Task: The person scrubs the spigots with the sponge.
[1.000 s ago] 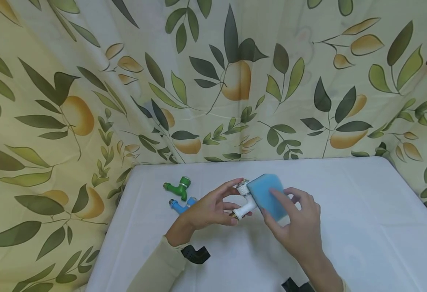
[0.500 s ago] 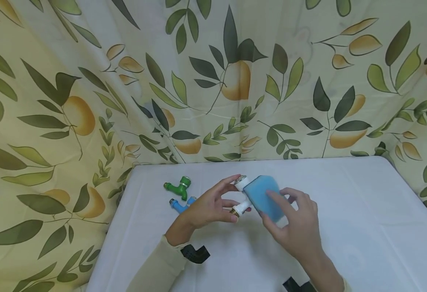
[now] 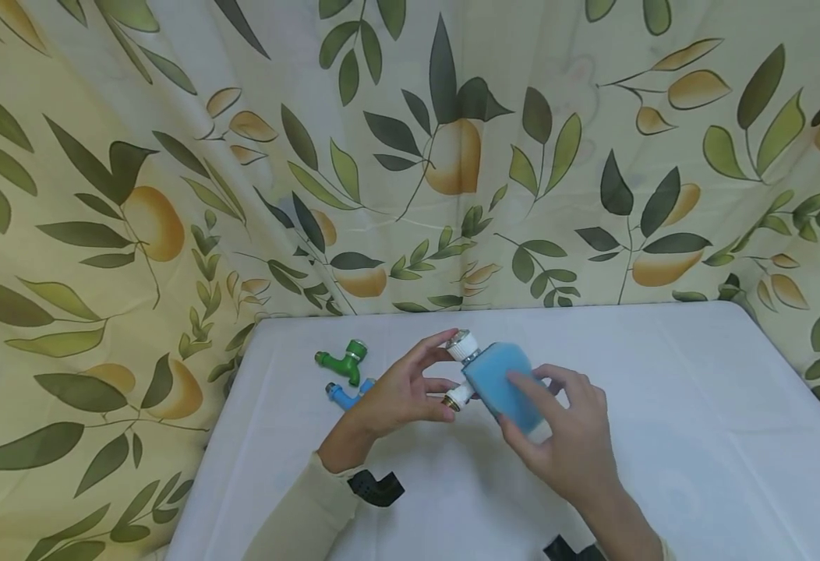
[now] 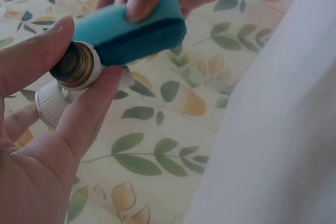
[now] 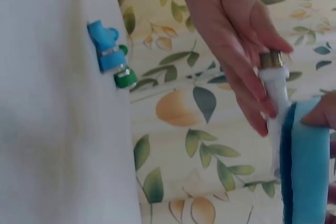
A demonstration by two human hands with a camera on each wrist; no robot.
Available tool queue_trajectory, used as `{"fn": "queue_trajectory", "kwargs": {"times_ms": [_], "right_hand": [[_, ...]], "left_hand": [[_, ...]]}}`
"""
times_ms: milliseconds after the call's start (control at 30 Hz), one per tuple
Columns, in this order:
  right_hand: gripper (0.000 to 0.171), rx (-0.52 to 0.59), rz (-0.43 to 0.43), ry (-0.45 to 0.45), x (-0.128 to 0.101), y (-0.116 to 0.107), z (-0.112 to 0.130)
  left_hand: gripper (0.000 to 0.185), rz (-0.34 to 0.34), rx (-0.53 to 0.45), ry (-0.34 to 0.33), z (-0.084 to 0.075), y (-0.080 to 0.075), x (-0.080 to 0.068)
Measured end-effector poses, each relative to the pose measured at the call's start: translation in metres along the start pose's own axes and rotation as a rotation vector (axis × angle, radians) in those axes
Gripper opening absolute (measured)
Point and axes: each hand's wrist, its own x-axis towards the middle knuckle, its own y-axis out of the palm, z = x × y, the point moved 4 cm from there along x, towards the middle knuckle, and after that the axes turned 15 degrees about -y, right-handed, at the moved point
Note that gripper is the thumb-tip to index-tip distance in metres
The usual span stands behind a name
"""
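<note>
My left hand (image 3: 399, 397) holds a white tap (image 3: 462, 345) above the table, fingers and thumb around its ends. The brass threaded end (image 4: 81, 65) sits by the thumb in the left wrist view. A light blue sponge (image 3: 501, 386) with a darker scouring side is pinched in my right hand (image 3: 571, 440). That dark side (image 5: 286, 166) lies against the tap's body and hides much of it in the head view. Left of the left hand, a green tap (image 3: 343, 361) lies on the table, with a blue tap (image 3: 343, 397) partly behind the hand.
A white cloth covers the table (image 3: 698, 389). Behind it hangs a curtain (image 3: 410, 156) printed with leaves and fruit. Black straps or mounts (image 3: 376, 488) sit at both wrists.
The sponge has shifted slightly left and down along the white tap. The tap has tilted and moved a little left, showing more of its ribbed knob. Both hands keep their hold.
</note>
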Motion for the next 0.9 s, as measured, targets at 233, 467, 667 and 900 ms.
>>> {"fn": "queue_trajectory", "kwargs": {"times_ms": [233, 467, 667, 900], "right_hand": [[0.056, -0.019, 0.015, 0.091, -0.001, -0.001, -0.004], [0.056, 0.067, 0.035, -0.067, -0.001, 0.004, 0.010], [0.049, -0.024, -0.032, 0.058, 0.001, -0.001, -0.003], [0.049, 0.051, 0.046, 0.002, -0.002, 0.005, 0.003]], "left_hand": [[0.100, 0.001, -0.011, 0.018, 0.000, 0.000, 0.001], [0.100, -0.011, 0.007, 0.039, -0.001, -0.001, 0.001], [0.101, 0.000, -0.032, 0.037, -0.002, 0.000, 0.000], [0.102, -0.010, -0.025, 0.047, -0.002, -0.001, -0.001]]}}
